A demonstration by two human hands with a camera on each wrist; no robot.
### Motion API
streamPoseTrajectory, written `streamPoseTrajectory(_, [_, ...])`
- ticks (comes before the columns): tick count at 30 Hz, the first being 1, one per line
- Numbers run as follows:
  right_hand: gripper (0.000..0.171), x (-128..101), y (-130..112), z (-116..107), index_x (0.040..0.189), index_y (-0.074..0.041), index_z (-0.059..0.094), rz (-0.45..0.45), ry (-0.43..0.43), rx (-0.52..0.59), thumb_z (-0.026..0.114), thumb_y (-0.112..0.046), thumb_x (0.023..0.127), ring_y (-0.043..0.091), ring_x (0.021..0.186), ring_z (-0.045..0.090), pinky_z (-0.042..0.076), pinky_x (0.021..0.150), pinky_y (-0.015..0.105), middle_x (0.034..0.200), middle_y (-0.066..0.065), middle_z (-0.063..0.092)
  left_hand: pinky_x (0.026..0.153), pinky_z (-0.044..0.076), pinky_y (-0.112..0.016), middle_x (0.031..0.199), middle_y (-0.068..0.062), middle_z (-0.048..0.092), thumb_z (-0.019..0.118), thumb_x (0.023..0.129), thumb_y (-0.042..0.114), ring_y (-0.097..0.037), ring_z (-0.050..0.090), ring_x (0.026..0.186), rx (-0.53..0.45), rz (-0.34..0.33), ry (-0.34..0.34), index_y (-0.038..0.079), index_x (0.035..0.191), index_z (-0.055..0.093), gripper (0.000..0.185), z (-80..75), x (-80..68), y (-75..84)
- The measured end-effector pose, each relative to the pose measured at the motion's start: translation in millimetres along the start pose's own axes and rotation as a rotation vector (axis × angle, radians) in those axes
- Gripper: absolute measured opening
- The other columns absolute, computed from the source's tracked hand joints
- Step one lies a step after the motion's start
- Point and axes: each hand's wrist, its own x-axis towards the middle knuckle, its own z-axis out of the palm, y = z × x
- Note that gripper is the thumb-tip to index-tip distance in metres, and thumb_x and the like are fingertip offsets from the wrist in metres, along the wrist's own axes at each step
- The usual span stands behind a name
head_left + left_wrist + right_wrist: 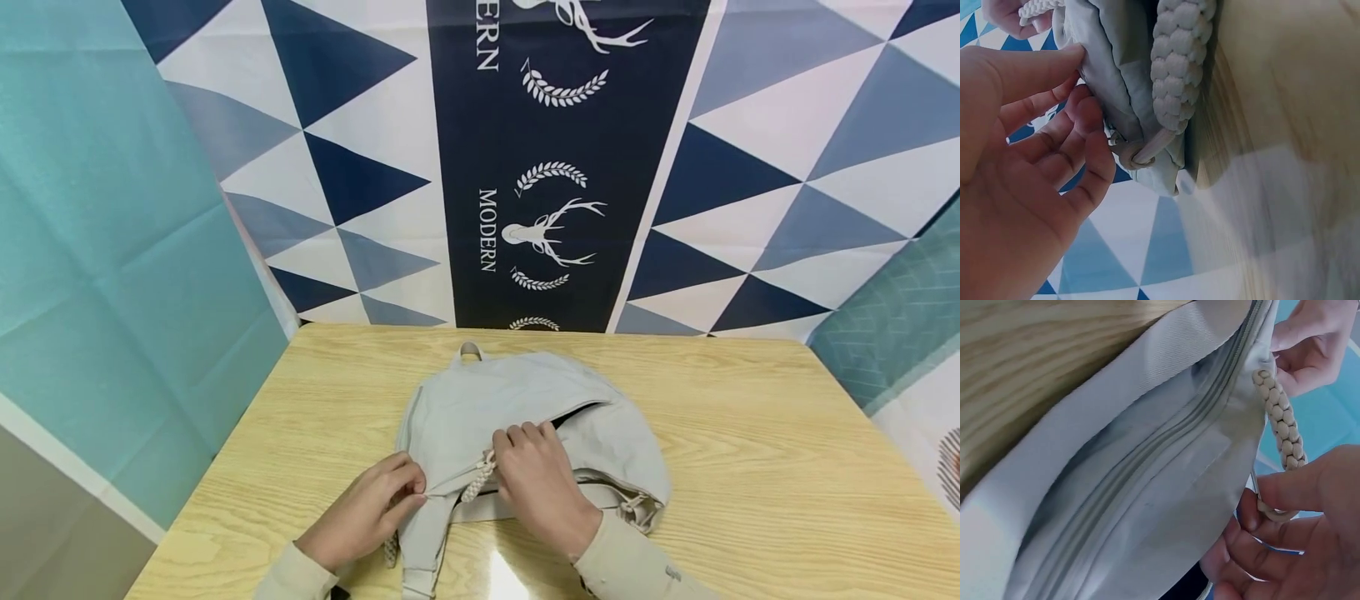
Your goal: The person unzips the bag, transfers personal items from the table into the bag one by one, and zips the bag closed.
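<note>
A light grey backpack (502,392) lies on the table. My left hand (367,508) pinches the fabric at its left edge, near the base of a strap (423,542). With thumb and index finger, my right hand (536,479) pinches a zipper pull (1275,515) that has a braided cord (1282,422). A front pocket gapes as a dark slit (573,414) beyond the right hand. In the left wrist view, another braided cord (1175,69) hangs from the bag close to my left fingers. The right palm partly hides the zipper line in the head view.
The wooden table (765,467) extends on both sides of the bag. Behind it hangs a patterned cloth (367,167) with triangles and deer heads. A teal cloth (112,233) hangs at the left. More cord pulls (637,507) sit at the bag's right end.
</note>
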Motion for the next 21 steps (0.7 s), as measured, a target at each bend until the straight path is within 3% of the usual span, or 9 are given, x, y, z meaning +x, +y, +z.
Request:
streamPoseTrajectory(5, [0.024,-6.2,11.8,0.5,0.073,-0.013,0.057,0.024,0.012,0.004,0.080,-0.008,0.073,0.016,0.061,0.036,0.028,0.062,0.029,0.069,0.001,0.049,0.066,0.046,-0.017,0.088,0.014,0.048,0.068,0.096,0.012,-0.001,0.046,0.077,0.032,-0.008,-0.014,0.021,0.088,0.058,0.014,0.8,0.6,1.5])
streamPoseTrajectory(10, [0.015,-10.3,30.5,-0.5,0.074,-0.008,0.061,0.057,0.048,0.006,0.075,-0.004,0.070,0.018,0.063,0.041,0.031,0.060,0.030,0.071,0.004,0.053,0.066,0.046,-0.018,0.089,0.014,0.048,0.066,0.097,0.013,-0.001,0.046,0.077,0.051,-0.022,-0.018,0.021,0.090,0.060,0.012,-2.4,0.2,1.3])
streamPoseTrajectory(15, [0.016,-15.1,55.4,-3.9,0.071,-0.007,0.058,0.095,0.066,0.000,0.073,-0.002,0.073,0.021,0.061,0.044,0.033,0.058,0.032,0.068,0.005,0.050,0.066,0.045,-0.018,0.089,0.014,0.047,0.067,0.096,0.012,-0.001,0.045,0.077,0.089,-0.017,0.022,0.022,0.092,0.059,0.013,-11.1,-3.9,-4.2])
streamPoseTrajectory(21, [0.016,-20.0,80.9,-10.4,0.070,-0.009,0.058,0.124,0.027,0.018,0.069,0.000,0.077,0.019,0.058,0.041,0.031,0.055,0.032,0.064,0.003,0.045,0.066,0.044,-0.018,0.090,0.015,0.047,0.068,0.095,0.012,-0.002,0.044,0.078,0.118,0.000,0.033,0.025,0.093,0.059,0.016,-15.2,-5.9,-10.1])
